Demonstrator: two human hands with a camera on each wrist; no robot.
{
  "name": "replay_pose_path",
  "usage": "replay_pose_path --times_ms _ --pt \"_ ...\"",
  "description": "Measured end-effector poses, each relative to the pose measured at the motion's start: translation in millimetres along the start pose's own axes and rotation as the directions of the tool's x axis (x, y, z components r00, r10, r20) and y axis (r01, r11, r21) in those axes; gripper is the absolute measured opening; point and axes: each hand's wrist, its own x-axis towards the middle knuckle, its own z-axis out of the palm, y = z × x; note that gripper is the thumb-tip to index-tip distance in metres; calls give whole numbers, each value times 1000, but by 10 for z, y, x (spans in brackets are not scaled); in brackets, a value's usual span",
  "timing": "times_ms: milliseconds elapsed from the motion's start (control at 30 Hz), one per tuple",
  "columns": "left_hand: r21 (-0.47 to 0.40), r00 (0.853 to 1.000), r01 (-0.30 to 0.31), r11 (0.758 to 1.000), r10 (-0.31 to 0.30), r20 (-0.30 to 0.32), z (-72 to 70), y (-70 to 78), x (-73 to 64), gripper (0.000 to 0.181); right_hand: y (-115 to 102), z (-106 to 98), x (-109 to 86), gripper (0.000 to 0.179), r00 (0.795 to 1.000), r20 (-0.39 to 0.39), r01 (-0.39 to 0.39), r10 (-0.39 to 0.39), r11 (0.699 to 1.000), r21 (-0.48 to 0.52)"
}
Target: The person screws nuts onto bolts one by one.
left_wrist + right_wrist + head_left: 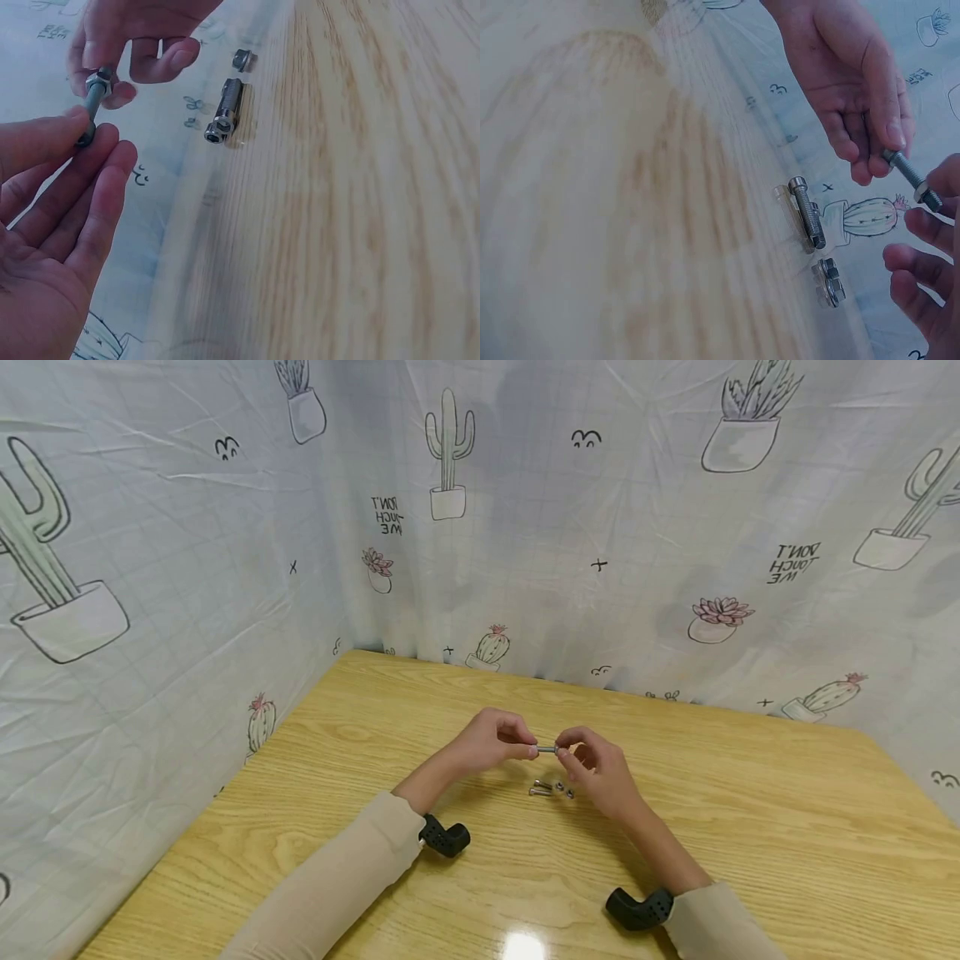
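Over the table, both hands meet at one metal bolt point(547, 749). My left hand point(487, 743) pinches its head end between thumb and fingertips, covering most of the head. A hex nut point(97, 80) sits on the threaded shank near the far end. The thumb and fingertips of my right hand point(603, 768) pinch at that nut end. In the right wrist view, a bit of thread pokes past the nut point(925, 190). Two socket-head bolts point(807, 212) lie side by side on the table below the hands, with two nuts point(829, 282) close to them.
The wooden table point(360, 727) runs back to a pale curtain point(540, 527) printed with cacti, which also hangs along the left side. Each wrist wears a black camera mount, one on the left wrist point(446, 837) and one on the right wrist point(639, 910).
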Motion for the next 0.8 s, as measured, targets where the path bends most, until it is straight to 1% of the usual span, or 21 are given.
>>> replay_pose_path --times_ms 100,167,233,400,500,600,667,800 --pt "-20 1000 6 1000 -7 -6 -4 -5 -7 8 7 16 -5 13 999 -11 48 -48 999 -24" --pt "-23 1000 3 1000 -3 -6 -4 -8 -10 9 11 26 -8 13 998 -20 67 -68 997 -31" --pt "-21 1000 0 1000 0 -4 -4 -15 -9 9 11 33 -11 13 997 -23 70 -71 997 -33" --pt "-12 1000 -8 1000 8 -1 0 -25 -11 8 -2 39 -14 10 999 -22 44 -45 998 -34" --pt "2 1000 -12 1000 12 -1 1 -24 -15 6 -4 35 -15 8 1000 -6 30 -30 999 -15" --pt "17 1000 -29 999 29 5 5 -16 -19 7 4 25 -22 8 1000 17 12 -12 1000 20" --pt "20 999 -44 999 44 17 14 -10 -18 7 8 17 -27 12 1000 31 -4 3 999 36" --pt "15 997 -65 998 65 45 39 6 -17 8 6 6 -30 30 997 58 -53 51 998 34"
